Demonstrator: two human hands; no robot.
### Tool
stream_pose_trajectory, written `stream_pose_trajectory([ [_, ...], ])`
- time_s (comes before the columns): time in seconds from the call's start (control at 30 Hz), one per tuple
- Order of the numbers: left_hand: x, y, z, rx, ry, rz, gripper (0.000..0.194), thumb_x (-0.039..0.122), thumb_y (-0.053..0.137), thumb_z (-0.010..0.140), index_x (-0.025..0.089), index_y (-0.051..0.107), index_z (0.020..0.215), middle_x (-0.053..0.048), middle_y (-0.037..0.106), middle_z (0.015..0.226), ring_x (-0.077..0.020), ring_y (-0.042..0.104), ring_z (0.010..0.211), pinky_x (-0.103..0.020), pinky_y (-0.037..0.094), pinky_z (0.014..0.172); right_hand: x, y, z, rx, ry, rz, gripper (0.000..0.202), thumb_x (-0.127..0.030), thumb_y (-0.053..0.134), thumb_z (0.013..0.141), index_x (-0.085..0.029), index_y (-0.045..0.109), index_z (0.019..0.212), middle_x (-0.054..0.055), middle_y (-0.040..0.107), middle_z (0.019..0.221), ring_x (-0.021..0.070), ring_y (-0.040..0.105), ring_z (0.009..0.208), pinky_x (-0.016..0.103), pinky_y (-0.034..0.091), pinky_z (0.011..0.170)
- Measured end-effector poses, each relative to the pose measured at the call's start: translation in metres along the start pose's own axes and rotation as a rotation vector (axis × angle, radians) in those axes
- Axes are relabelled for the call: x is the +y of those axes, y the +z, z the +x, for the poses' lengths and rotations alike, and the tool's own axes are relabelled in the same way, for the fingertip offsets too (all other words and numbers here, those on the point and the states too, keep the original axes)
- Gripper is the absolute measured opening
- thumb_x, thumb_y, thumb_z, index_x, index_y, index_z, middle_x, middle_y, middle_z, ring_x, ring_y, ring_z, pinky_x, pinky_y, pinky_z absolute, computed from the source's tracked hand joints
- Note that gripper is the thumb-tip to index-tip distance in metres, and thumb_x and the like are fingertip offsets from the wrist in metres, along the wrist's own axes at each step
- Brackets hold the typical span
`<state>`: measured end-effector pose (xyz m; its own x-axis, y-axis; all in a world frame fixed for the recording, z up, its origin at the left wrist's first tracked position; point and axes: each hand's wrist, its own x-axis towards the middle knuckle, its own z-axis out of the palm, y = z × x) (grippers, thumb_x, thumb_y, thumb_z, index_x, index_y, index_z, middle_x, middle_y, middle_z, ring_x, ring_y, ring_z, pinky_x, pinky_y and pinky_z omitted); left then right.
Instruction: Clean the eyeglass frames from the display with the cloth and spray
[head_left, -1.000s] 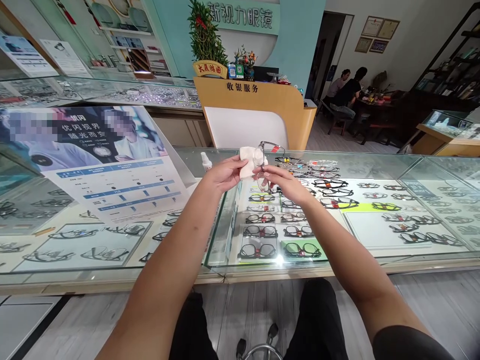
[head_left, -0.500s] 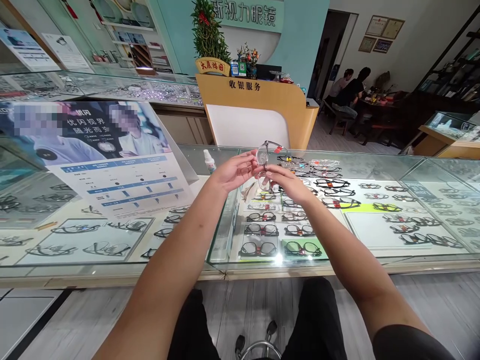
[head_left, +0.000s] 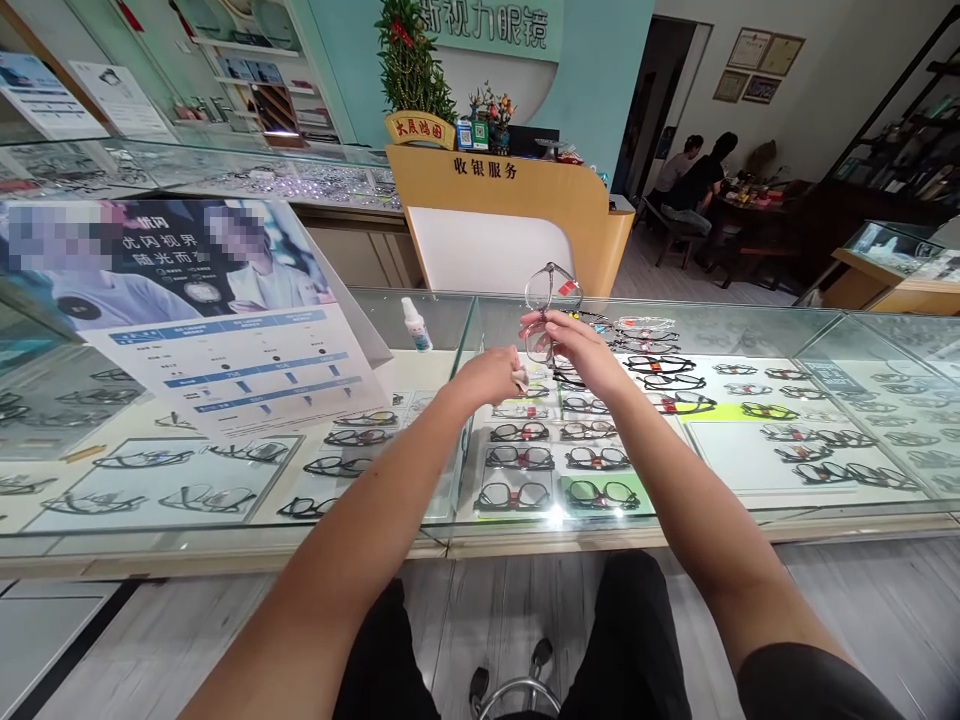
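My left grip (head_left: 487,375), closed on a pale cloth (head_left: 520,379), has dropped from the glasses (head_left: 539,289). My right grip (head_left: 576,342), clamped near their middle, now holds them alone, cloth-free.

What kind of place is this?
It looks like an eyeglasses shop: rows of eyeglasses lie in the glass display case, the wall sign includes the Chinese word for glasses, and there's a cashier counter.

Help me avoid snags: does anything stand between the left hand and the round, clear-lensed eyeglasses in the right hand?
Nothing visible: only a gap shows between left hand and round, clear-lensed eyeglasses; the right hand covers part of them.
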<state>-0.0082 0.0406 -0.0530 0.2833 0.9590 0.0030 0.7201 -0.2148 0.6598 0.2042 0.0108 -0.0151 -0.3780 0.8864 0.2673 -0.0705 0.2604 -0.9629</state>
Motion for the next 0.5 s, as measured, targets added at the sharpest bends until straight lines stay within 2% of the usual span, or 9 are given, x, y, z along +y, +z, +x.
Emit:
stream_pose_trajectory([
  [0.13, -0.004, -0.005, 0.008, 0.118, -0.052, -0.080, 0.025, 0.010, 0.082, 0.070, 0.025, 0.062, 0.068, -0.002, 0.062, 0.065, -0.0252, 0.057, 0.069, -0.035, 0.034, 0.073, -0.001, 0.000, 0.000, 0.001, -0.007, -0.004, 0.036, -0.050, 0.066, 0.100, -0.028, 0.082, 0.122, 0.004, 0.079, 0.121, 0.0202, 0.066, 0.098, 0.032, 0.049, 0.083],
  [0.2, -0.008, -0.012, 0.015, 0.172, -0.061, -0.095, 0.028, 0.014, 0.076, 0.079, 0.024, 0.057, 0.060, -0.004, 0.059, 0.063, -0.0248, 0.056, 0.068, -0.036, 0.034, 0.073, -0.003, 0.001, 0.000, 0.002, -0.005, -0.003, 0.036, -0.050, 0.066, 0.100, -0.027, 0.083, 0.122, 0.004, 0.080, 0.120, 0.0204, 0.066, 0.099, 0.032, 0.049, 0.083],
  [0.27, -0.009, -0.018, 0.020, 0.201, -0.078, -0.170, 0.029, 0.022, 0.068, 0.090, 0.023, 0.059, 0.062, -0.005, 0.060, 0.064, -0.0236, 0.055, 0.066, -0.036, 0.036, 0.071, -0.004, 0.002, 0.000, 0.004, 0.005, -0.008, 0.037, -0.052, 0.067, 0.098, -0.027, 0.083, 0.121, 0.004, 0.080, 0.119, 0.0206, 0.066, 0.098, 0.032, 0.049, 0.081],
  [0.33, -0.007, -0.021, 0.022, 0.244, -0.098, -0.388, 0.023, 0.029, 0.064, 0.095, 0.022, 0.067, 0.073, -0.004, 0.065, 0.069, -0.0218, 0.057, 0.066, -0.035, 0.039, 0.069, -0.005, 0.004, -0.001, 0.000, 0.019, -0.025, 0.038, -0.053, 0.067, 0.097, -0.026, 0.083, 0.120, 0.005, 0.081, 0.119, 0.0205, 0.065, 0.095, 0.032, 0.048, 0.079],
  [0.43, 0.003, -0.025, 0.020, 0.284, -0.083, -0.826, 0.011, 0.032, 0.072, 0.090, 0.021, 0.072, 0.089, -0.003, 0.071, 0.081, -0.0200, 0.064, 0.073, -0.033, 0.046, 0.070, -0.005, 0.008, -0.001, -0.022, 0.026, -0.062, 0.038, -0.053, 0.067, 0.097, -0.025, 0.083, 0.118, 0.005, 0.081, 0.117, 0.0199, 0.064, 0.094, 0.032, 0.047, 0.080],
  [0.5, 0.011, -0.028, 0.015, 0.271, -0.054, -1.008, 0.016, 0.031, 0.080, 0.084, 0.022, 0.070, 0.093, -0.002, 0.072, 0.085, -0.0198, 0.067, 0.077, -0.032, 0.049, 0.069, -0.004, 0.009, -0.001, -0.039, 0.027, -0.080, 0.036, -0.051, 0.067, 0.097, -0.026, 0.083, 0.117, 0.004, 0.082, 0.116, 0.0197, 0.064, 0.094, 0.033, 0.047, 0.082],
])
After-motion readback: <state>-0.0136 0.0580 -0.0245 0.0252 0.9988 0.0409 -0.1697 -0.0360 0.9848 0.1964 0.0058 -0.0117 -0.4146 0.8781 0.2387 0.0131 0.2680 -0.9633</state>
